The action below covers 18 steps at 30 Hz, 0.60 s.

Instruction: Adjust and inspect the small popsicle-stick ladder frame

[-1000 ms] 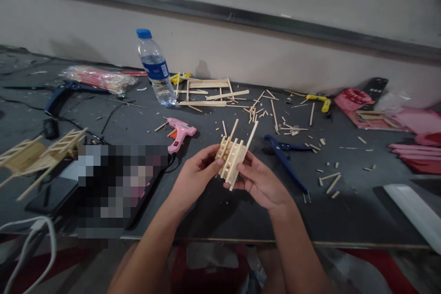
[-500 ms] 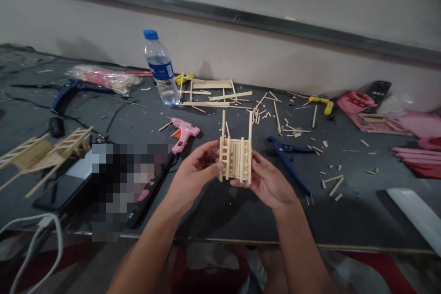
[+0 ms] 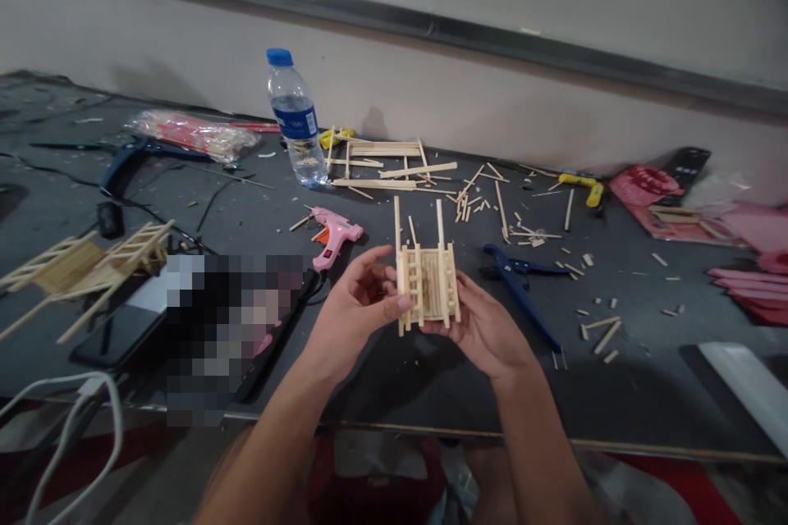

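A small cart-like model made of wooden sticks (image 3: 434, 287) is held above the front of the dark table, its two long sticks pointing away from me. My left hand (image 3: 363, 295) pinches its left side, with the thumb on the front and the other fingers behind. On the other side, my right hand (image 3: 483, 320) grips the lower right edge, its fingertips partly hidden beneath. Left of the hands lies a pink glue gun (image 3: 334, 236). A blue-handled cutter (image 3: 523, 295) rests to the right.
A water bottle (image 3: 297, 123) stands at the back beside a stick frame (image 3: 382, 164). Stick offcuts (image 3: 474, 201) are scattered around. Another stick model (image 3: 92, 271) sits at left near a white cable (image 3: 114, 410). Pink material (image 3: 744, 230) lies at right.
The stick model has turned slightly in my hands, showing more of its left side. The whole view has shifted a little, so the table things appear further right.
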Tool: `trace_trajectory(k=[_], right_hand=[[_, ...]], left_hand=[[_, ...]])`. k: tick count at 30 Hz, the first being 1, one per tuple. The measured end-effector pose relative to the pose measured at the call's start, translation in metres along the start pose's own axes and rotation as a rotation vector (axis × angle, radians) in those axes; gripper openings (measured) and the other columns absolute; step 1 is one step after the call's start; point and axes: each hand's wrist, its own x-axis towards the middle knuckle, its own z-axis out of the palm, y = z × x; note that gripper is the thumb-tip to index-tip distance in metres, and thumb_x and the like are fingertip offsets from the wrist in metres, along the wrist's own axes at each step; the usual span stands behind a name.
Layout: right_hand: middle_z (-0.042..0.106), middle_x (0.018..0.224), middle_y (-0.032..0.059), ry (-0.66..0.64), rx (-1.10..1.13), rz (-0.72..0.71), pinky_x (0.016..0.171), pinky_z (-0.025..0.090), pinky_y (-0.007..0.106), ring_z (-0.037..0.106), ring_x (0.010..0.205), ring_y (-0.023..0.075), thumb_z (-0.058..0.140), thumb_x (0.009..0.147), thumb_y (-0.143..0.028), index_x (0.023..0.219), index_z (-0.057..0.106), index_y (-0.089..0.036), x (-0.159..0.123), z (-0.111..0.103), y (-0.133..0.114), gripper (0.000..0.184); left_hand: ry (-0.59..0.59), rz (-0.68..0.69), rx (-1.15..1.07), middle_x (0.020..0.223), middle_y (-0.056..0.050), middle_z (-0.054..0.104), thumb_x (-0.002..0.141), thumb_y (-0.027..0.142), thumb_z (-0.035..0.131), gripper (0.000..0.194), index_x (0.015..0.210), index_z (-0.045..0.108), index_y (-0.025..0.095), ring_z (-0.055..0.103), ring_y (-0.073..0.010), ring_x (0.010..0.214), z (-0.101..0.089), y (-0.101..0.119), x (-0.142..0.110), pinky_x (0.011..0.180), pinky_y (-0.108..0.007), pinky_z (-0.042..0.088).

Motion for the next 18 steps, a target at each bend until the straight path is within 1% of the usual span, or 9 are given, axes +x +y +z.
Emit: trace_trajectory(k=[2, 3, 5, 7, 10, 12, 15, 18], right_hand=[[0.069, 0.094, 0.0042, 0.013, -0.008, 0.011, 0.058, 0.058, 0.028, 0.067, 0.074, 0.0163, 0.056, 0.085, -0.029, 0.105, 0.059, -0.021, 0.002, 0.002, 0.003, 0.022], [0.069, 0.093, 0.0042, 0.011, -0.009, 0.02, 0.056, 0.058, 0.027, 0.066, 0.072, 0.0155, 0.056, 0.085, -0.029, 0.105, 0.059, -0.021, 0.003, 0.003, 0.004, 0.022], [0.069, 0.092, 0.0045, -0.005, -0.009, 0.038, 0.055, 0.057, 0.026, 0.066, 0.069, 0.0145, 0.054, 0.086, -0.03, 0.105, 0.06, -0.02, 0.005, 0.005, 0.005, 0.022], [0.069, 0.093, 0.0051, -0.028, 0.0, 0.049, 0.055, 0.058, 0.027, 0.067, 0.069, 0.015, 0.053, 0.087, -0.031, 0.106, 0.06, -0.019, 0.004, 0.006, 0.004, 0.023], [0.07, 0.096, 0.0041, -0.042, 0.037, 0.028, 0.055, 0.058, 0.029, 0.068, 0.073, 0.0171, 0.055, 0.085, -0.033, 0.108, 0.059, -0.022, 0.001, 0.005, 0.002, 0.026], [0.07, 0.096, 0.0028, -0.053, 0.068, 0.013, 0.057, 0.059, 0.031, 0.068, 0.076, 0.0186, 0.06, 0.081, -0.035, 0.107, 0.059, -0.023, -0.002, 0.004, 0.001, 0.029], [0.07, 0.099, 0.0026, -0.105, 0.082, -0.011, 0.062, 0.059, 0.032, 0.067, 0.079, 0.0189, 0.067, 0.075, -0.035, 0.105, 0.061, -0.023, -0.005, 0.002, 0.003, 0.033], [0.068, 0.102, 0.003, -0.152, 0.047, -0.05, 0.063, 0.058, 0.032, 0.066, 0.08, 0.0183, 0.07, 0.071, -0.034, 0.106, 0.061, -0.024, -0.006, 0.0, 0.006, 0.038]], left_hand=[[-0.007, 0.024, -0.029, 0.089, 0.002, 0.056, 0.063, 0.012, 0.075, 0.066, 0.121, 0.048, 0.029, 0.055, -0.0114, 0.082, 0.004, -0.002, -0.001, 0.075, -0.024, 0.046], [-0.016, 0.033, -0.037, 0.089, 0.002, 0.056, 0.062, 0.013, 0.076, 0.07, 0.123, 0.046, 0.03, 0.055, -0.0121, 0.082, 0.005, -0.002, -0.001, 0.074, -0.025, 0.047], [-0.015, 0.04, -0.055, 0.093, 0.0, 0.056, 0.061, 0.014, 0.076, 0.071, 0.123, 0.046, 0.03, 0.056, -0.0141, 0.084, 0.007, -0.003, -0.002, 0.075, -0.027, 0.048], [0.018, 0.031, -0.077, 0.094, -0.001, 0.057, 0.063, 0.016, 0.075, 0.069, 0.123, 0.046, 0.029, 0.057, -0.0143, 0.083, 0.008, -0.001, -0.002, 0.075, -0.027, 0.048], [0.065, -0.009, -0.114, 0.09, 0.001, 0.059, 0.066, 0.019, 0.072, 0.059, 0.119, 0.049, 0.03, 0.058, -0.0123, 0.077, 0.008, 0.003, -0.001, 0.068, -0.024, 0.048], [0.064, -0.045, -0.12, 0.089, 0.001, 0.061, 0.069, 0.021, 0.071, 0.048, 0.113, 0.054, 0.028, 0.059, -0.0114, 0.075, 0.007, 0.005, -0.001, 0.066, -0.023, 0.047], [0.048, -0.091, -0.091, 0.091, -0.001, 0.065, 0.072, 0.023, 0.069, 0.032, 0.103, 0.061, 0.024, 0.059, -0.0115, 0.078, 0.007, 0.006, -0.001, 0.068, -0.023, 0.047], [0.07, -0.068, -0.019, 0.093, -0.002, 0.067, 0.072, 0.023, 0.069, 0.024, 0.096, 0.065, 0.021, 0.059, -0.0124, 0.081, 0.006, 0.003, -0.001, 0.071, -0.024, 0.046]])
